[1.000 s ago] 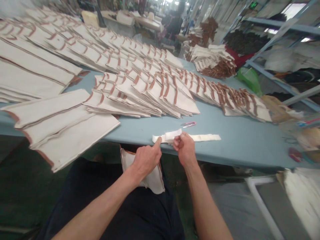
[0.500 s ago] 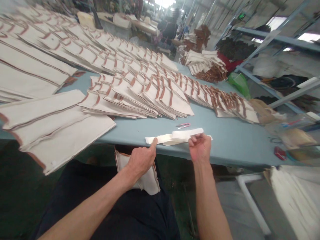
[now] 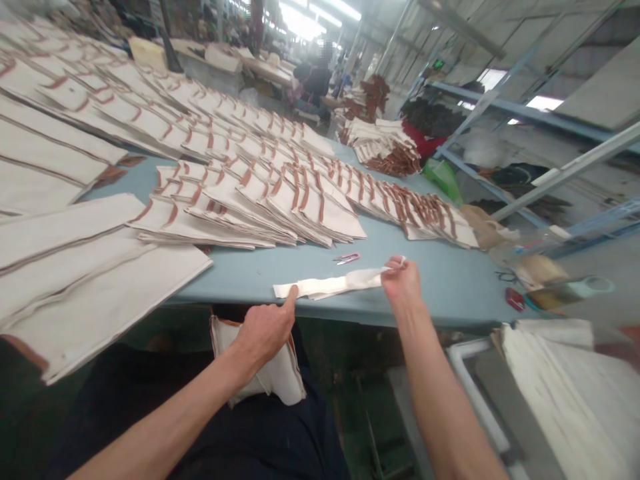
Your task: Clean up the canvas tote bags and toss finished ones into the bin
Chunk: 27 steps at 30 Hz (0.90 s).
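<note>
My left hand [image 3: 265, 331] has its index finger stretched out, with the fingertip pressing the left end of a white strip stack [image 3: 325, 285] near the table's front edge. The other fingers look curled, partly hidden. My right hand [image 3: 401, 280] is closed in a pinch on the right end of a white strip [image 3: 369, 277], lifting that end above the others. Below my left hand, a cream fabric piece [image 3: 280, 375] with brown edging rests on my lap, partly covered by the hand. Small thread snips [image 3: 347, 258] with a pink-red handle lie just behind the strips.
Overlapping rows of cream fabric pieces [image 3: 320, 207] with brown edges spread over the blue table [image 3: 240, 270]. Larger cream panels [image 3: 100, 267] overhang its front left edge. A red object [image 3: 515, 299] lies at right, near a blue shelf rack [image 3: 500, 100]. A person [image 3: 315, 80] sits far back.
My right hand has pulled its end of the strip to the right and slightly up relative to the stack. My left fingertip stays on the stack's left end. The whole view has shifted.
</note>
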{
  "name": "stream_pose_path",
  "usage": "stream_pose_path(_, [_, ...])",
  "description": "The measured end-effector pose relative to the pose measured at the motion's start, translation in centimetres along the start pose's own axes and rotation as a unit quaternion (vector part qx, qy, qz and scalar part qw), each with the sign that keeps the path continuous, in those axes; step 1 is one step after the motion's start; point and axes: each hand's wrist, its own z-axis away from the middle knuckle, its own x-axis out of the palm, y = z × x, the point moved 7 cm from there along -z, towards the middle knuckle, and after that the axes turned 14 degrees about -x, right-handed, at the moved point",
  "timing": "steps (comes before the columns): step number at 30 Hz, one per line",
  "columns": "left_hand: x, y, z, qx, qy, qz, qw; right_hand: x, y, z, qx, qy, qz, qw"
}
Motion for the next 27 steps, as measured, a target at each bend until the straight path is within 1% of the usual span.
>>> stream_pose_path(6, [0.0,0.1,0.1,-0.002,-0.015,-0.011,1.000,-2.6,-1.3,-4.4,-0.023,0.076,0.044,0.996])
stream_pose_path(12, [0.2,0.0,-0.1,-0.009,-0.024,-0.017,1.000,-4.6,-2.9,-7.0,-0.035,0.116,0.067,0.990])
stream_pose_path(17, [0.2,0.0,-0.1,-0.012,-0.025,-0.007,1.000,-5.6,-5.1,-7.6,-0.054,0.151,0.075,0.984])
stream_pose_path(22, [0.4,-0.1,-0.1,-0.016,-0.021,0.024,0.999,-6.1,-8.4,-7.6,-0.085,0.187,0.070,0.976])
stream_pose_path(24, [0.4,-0.4,-0.2,-0.015,-0.017,0.052,0.998,-5.7,-9.8,-7.1,-0.099,0.178,0.061,0.977])
stream_pose_path(27, [0.5,-1.3,-0.8,-0.007,-0.014,0.123,0.992,-4.1,-11.2,-5.5,-0.114,0.122,0.041,0.985])
